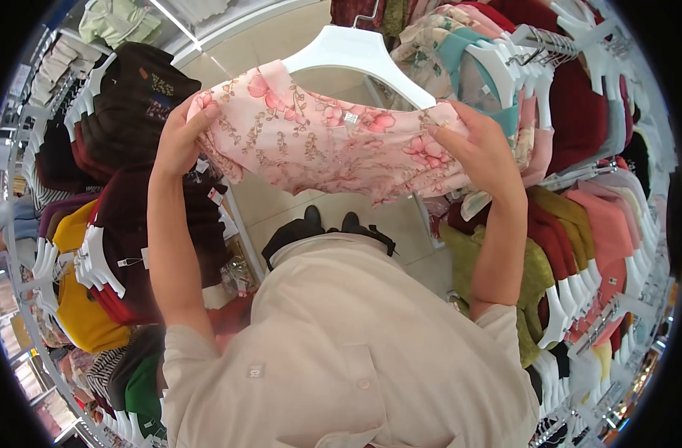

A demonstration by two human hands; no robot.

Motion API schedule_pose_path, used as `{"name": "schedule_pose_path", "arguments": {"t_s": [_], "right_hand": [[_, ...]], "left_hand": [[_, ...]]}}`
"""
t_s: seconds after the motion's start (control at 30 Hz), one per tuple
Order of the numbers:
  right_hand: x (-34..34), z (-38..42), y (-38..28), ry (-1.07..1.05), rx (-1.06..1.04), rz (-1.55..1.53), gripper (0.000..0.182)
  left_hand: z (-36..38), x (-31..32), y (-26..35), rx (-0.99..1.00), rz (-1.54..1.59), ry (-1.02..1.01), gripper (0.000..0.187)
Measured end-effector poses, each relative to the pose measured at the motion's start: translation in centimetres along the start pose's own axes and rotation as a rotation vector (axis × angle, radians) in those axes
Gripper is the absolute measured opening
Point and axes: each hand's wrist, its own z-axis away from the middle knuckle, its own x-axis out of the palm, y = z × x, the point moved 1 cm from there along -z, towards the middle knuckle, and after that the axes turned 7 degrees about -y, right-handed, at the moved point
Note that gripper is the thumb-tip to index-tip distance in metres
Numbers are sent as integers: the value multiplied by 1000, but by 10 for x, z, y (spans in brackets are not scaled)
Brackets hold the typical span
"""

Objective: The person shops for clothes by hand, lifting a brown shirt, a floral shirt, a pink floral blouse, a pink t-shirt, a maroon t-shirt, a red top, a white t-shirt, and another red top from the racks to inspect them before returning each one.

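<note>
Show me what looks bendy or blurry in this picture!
Head view: things curve near the black, rounded edges, like the hanging clothes; the shoes look tiny; the flowery top is fairly clear, but little things at the far sides are blurry.

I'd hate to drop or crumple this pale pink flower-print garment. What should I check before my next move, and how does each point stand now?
1. Left hand grips one shoulder of the pale pink flower-print fabric garment: ok.
2. Right hand grips the other shoulder: ok.
3. Neckline faces the smooth white hanger: ok.
4. Both hanger ends sit properly inside the shoulders: cannot tell; the cloth and the angle hide this.
5. Fabric lies smooth: not ok; folds bunch along its lower part.
6. Thin metal hook is free of any rail: cannot tell; it runs to the picture's top edge.
</note>
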Motion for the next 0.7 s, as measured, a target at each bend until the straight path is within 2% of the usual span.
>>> {"name": "schedule_pose_path", "arguments": {"t_s": [0.43, 0.53, 0.6, 0.63, 0.7], "right_hand": [[-7, 7, 5, 55, -10, -10, 29], [-8, 14, -3, 15, 67, -132, 33], [-7, 21, 5, 129, -59, 214, 39], [-4, 26, 13, 134, -159, 219, 44], [-3, 33, 12, -65, -58, 155, 44]], "left_hand": [[-12, 14, 1, -21, 80, -48, 41], [-13, 14, -3, -27, 14, 25, 43], [-15, 21, -7, 16, 58, 6, 46], [-12, 28, -8, 31, 64, 5, 49], [-8, 22, -28, 7, 80, -27, 53]]}}
